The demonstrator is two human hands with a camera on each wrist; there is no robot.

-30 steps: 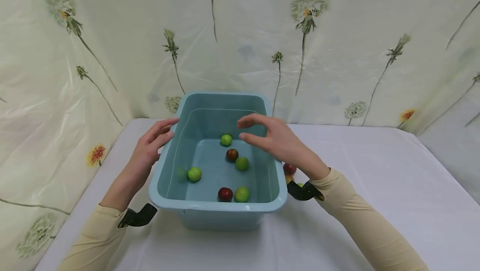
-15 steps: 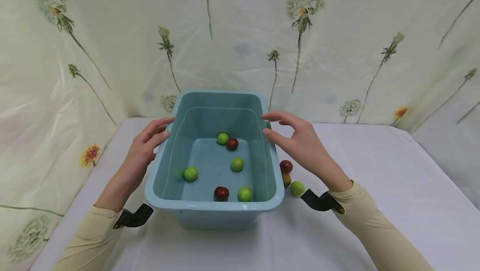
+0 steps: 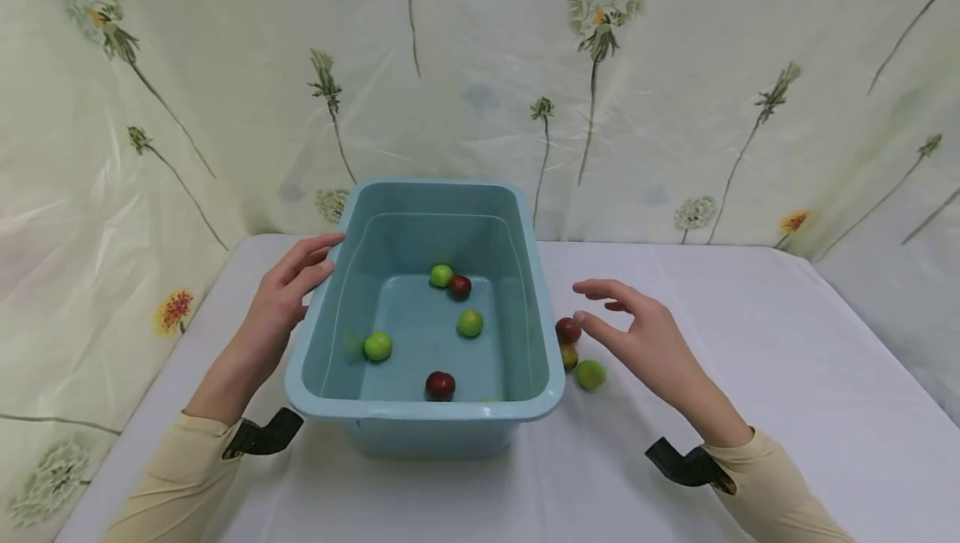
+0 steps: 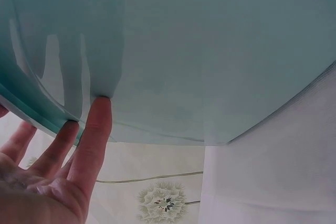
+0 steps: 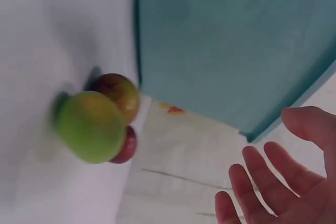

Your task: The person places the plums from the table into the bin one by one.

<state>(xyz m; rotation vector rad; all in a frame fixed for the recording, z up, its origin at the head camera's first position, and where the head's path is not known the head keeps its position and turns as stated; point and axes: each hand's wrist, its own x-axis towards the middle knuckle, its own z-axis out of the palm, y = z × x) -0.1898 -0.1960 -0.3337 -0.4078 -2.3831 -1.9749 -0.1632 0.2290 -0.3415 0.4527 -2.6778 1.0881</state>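
A light blue plastic tub (image 3: pixel 427 411) stands on the white table with several small round fruits inside, among them a green one (image 3: pixel 377 346) and a dark red one (image 3: pixel 439 385). My left hand (image 3: pixel 273 297) touches the tub's left rim; in the left wrist view its straight fingers (image 4: pixel 94 129) press on the outer wall. Right of the tub, my right hand (image 3: pixel 645 339) hovers with fingers loosely bent and holds nothing. Close by it lie a red fruit (image 3: pixel 568 330), a reddish-yellow fruit (image 5: pixel 122 95) and a green fruit (image 3: pixel 591 374), grouped beside the tub wall.
The white-covered table (image 3: pixel 712 343) extends to the right of the tub. A dandelion-print curtain (image 3: pixel 465 93) hangs behind and along the left side. The tub's front rim nearly covers another green fruit inside, which shows only as a sliver.
My right hand has drawn out from over the tub, past its right rim, to the fruits on the table, holding nothing. Fruits inside have rolled slightly. My left hand stays at the rim.
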